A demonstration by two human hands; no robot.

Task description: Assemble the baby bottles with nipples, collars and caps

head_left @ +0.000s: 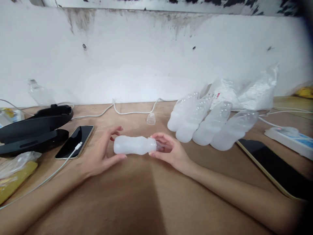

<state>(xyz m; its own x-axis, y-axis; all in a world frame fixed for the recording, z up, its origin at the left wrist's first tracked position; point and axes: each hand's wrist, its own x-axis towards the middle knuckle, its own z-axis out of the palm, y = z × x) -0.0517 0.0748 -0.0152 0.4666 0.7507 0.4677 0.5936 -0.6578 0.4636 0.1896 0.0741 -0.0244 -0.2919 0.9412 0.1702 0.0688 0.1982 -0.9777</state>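
A frosted white baby bottle lies sideways in the middle, its neck to the right. My right hand is closed around the collar and neck end, and its fingers partly hide a clear piece there. At the bottle's base, my left hand has its thumb and fingers spread apart. The left thumb is close by the lower edge; whether it touches the bottle I cannot tell. Behind the bottle a small clear dome cap stands on the wooden table.
Several similar frosted bottles lie in a row at the right, before bulging plastic bags. A phone with a cable and a black case-like object are at left. A dark tablet-like device and power strip are at right.
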